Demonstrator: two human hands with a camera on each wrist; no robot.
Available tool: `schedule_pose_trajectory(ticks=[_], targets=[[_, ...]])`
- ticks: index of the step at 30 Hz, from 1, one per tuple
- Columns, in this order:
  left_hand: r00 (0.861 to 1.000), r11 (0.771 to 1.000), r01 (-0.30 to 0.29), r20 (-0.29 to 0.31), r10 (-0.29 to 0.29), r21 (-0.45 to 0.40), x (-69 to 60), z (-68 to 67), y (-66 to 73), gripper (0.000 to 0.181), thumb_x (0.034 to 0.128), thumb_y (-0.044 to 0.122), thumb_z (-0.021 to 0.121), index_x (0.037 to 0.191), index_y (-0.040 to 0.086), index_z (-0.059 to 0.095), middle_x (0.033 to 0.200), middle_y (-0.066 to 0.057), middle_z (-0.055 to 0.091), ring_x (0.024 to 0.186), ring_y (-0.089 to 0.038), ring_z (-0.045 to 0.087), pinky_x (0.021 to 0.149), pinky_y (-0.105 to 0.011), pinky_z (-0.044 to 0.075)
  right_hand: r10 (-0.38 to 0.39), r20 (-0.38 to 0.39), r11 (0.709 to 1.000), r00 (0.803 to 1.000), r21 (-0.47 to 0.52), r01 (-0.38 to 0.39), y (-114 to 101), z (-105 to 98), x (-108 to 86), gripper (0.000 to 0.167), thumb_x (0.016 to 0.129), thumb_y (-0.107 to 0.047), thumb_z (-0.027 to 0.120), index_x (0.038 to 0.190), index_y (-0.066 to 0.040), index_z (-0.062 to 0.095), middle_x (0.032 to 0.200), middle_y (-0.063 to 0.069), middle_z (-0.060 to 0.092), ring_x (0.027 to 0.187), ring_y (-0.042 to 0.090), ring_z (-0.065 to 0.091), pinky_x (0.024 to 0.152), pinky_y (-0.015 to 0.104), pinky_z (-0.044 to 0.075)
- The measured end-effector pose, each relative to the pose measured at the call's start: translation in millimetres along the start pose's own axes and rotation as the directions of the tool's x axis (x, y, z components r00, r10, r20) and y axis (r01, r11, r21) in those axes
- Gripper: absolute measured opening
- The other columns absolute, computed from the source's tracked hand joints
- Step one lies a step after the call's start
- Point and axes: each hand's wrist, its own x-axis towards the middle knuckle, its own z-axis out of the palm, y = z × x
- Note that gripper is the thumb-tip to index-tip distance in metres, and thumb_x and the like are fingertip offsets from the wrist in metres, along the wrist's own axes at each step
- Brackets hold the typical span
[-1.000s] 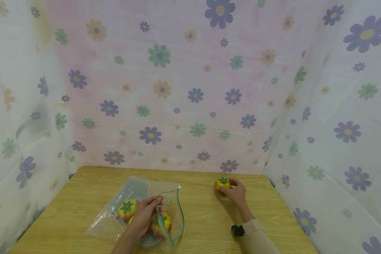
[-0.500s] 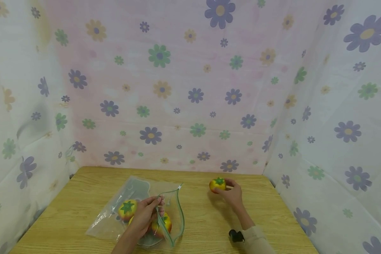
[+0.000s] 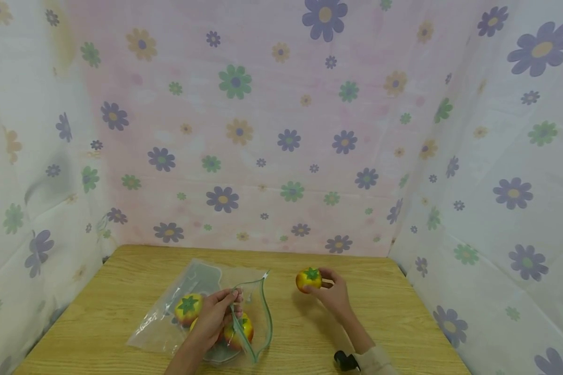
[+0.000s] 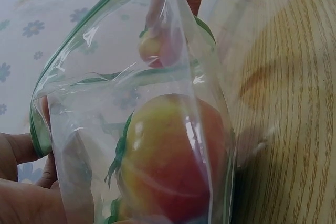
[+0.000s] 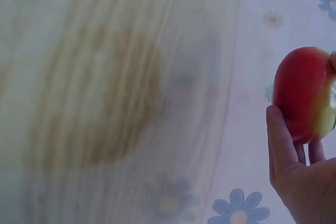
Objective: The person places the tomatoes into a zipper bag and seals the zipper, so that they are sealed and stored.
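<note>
Right hand point(image 3: 332, 297) grips one round red-yellow fruit point(image 3: 308, 281), now nearer one clear green-rimmed plastic bag point(image 3: 156, 329); left hand point(image 3: 213, 316) pinches its edge; three like fruits point(image 3: 187, 310) inside.

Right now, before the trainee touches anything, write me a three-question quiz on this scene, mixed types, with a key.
1. Which hand grips the clear bag near its opening?
2. True or false: in the head view, the rightmost fruit lies inside the clear bag.
3. Fill in the blank: the zip edge at the opening is coloured ____.

Key:
1. The left hand.
2. False; the right hand holds it outside.
3. Green.
</note>
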Motion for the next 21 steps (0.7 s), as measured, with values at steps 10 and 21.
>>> schedule_pose_trajectory(ticks=[10, 21], targets=[[1.000, 1.000, -0.002, 0.003, 0.002, -0.004, 0.0, -0.5, 0.2, 0.028, 0.1042, 0.013, 0.059, 0.119, -0.010, 0.062, 0.087, 0.002, 0.065, 0.068, -0.008, 0.062, 0.068, -0.020, 0.059, -0.052, 0.104, 0.996, 0.993, 0.074, 0.045, -5.9, 10.6, -15.4, 0.058, 0.078, -0.009, 0.089, 0.129, -0.004, 0.062, 0.124, 0.016, 0.059, 0.101, 0.025, 0.065, 0.077, 0.026, 0.061], [1.000, 1.000, 0.002, 0.010, -0.002, -0.011, -1.1, 0.4, 2.3, 0.027, 0.1045, 0.013, 0.058, 0.120, -0.010, 0.062, 0.087, 0.002, 0.065, 0.068, -0.007, 0.062, 0.067, -0.019, 0.058, -0.101, 0.278, 0.987, 0.955, 0.151, 0.060, -22.5, 10.7, -24.6, 0.062, 0.078, -0.005, 0.088, 0.132, -0.004, 0.059, 0.129, 0.017, 0.057, 0.106, 0.023, 0.064, 0.083, 0.030, 0.061]])
